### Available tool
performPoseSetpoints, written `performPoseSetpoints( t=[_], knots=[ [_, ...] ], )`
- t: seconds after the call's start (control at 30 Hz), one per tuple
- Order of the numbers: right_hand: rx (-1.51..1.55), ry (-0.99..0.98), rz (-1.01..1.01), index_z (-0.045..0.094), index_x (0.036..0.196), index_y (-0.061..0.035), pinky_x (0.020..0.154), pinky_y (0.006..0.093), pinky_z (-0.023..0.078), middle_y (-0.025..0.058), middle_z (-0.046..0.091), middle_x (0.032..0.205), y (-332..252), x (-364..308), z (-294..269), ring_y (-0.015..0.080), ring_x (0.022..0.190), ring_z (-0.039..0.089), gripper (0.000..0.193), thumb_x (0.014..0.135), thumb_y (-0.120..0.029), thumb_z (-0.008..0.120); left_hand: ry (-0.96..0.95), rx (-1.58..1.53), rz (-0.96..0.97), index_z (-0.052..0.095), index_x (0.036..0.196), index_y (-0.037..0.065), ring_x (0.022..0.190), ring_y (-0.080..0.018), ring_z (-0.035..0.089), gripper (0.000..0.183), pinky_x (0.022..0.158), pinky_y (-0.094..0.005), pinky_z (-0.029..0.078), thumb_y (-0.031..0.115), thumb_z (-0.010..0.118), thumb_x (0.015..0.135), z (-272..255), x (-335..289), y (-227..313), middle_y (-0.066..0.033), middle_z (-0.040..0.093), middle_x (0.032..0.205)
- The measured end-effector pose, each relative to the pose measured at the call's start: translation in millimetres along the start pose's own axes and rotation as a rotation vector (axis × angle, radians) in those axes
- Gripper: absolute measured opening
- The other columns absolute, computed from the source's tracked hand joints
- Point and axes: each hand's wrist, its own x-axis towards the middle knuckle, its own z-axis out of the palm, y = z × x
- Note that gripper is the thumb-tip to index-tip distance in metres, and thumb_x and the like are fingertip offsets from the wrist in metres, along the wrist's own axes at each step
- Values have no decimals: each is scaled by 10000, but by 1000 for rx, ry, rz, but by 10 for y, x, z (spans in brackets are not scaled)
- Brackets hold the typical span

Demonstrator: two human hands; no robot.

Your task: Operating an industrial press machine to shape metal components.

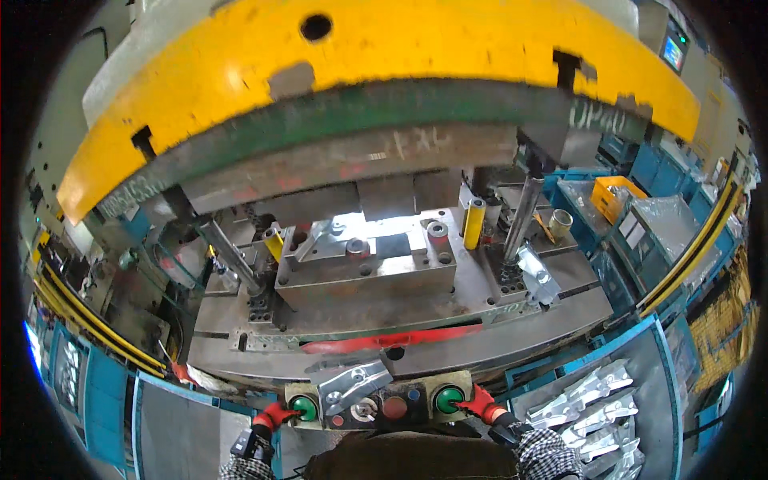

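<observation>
My left hand (276,416), in a red glove, reaches to the left green push button (305,408) of a control box (376,390). On the right green push button (449,399) rest the fingers of my right hand (482,405), gloved the same way. Neither hand grips anything; the fingers are stretched toward the buttons. Across the top of the box, between my hands, lies a bent silver metal bracket (354,386). Beyond it, under the raised yellow press ram (432,48), a similar metal part (322,240) sits on the lower die (368,284).
Steel guide posts (524,216) and yellow cylinders (474,224) flank the die. Another silver bracket (538,276) leans at the right post. Several formed parts (592,408) lie in a blue-edged bin (660,352) at right. Another blue-edged table (172,424) stands at left.
</observation>
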Motion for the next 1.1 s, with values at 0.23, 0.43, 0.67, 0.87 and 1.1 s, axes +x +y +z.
performPoseSetpoints(
  t=[0.23,0.43,0.67,0.87,1.1],
  knots=[
    [131,-12,82,506,1470,-55,1081,466,476,233,648,1347,-272,-252,-216,390,1273,605,1026,696,-625,867,-65,-96,745,660,1295,3,1022,-193,656,494,927,-358,509,198,797,863,-1177,216,3272,-104,718,1107],
    [147,157,40,465,1496,7,1092,446,477,259,586,1423,-59,-503,-24,395,1307,582,1065,720,-600,867,240,340,1353,456,1490,13,1299,-320,541,874,1104,-412,429,345,838,778,-1003,923,5450,-198,566,1402],
    [616,102,369,426,1509,64,1128,407,457,230,539,1499,626,-1235,92,310,1362,556,982,808,-459,873,-243,987,829,327,1590,20,1422,-387,470,1277,1177,-447,396,608,913,619,-642,2238,6093,-251,461,1554],
    [465,138,406,484,1487,32,1139,381,426,204,579,1460,1184,-1781,-90,301,1345,559,881,873,-522,788,-252,814,938,410,1551,24,1364,-348,538,1204,1138,-407,438,512,954,595,-733,2296,6063,-224,564,1465],
    [676,470,217,513,1492,-33,1134,379,422,149,582,1460,1313,-968,-1323,246,1355,533,773,851,-295,857,237,343,1331,353,1582,9,1477,-386,379,1217,1228,-445,298,325,963,578,-1021,854,5919,-226,410,1586]
  ],
)
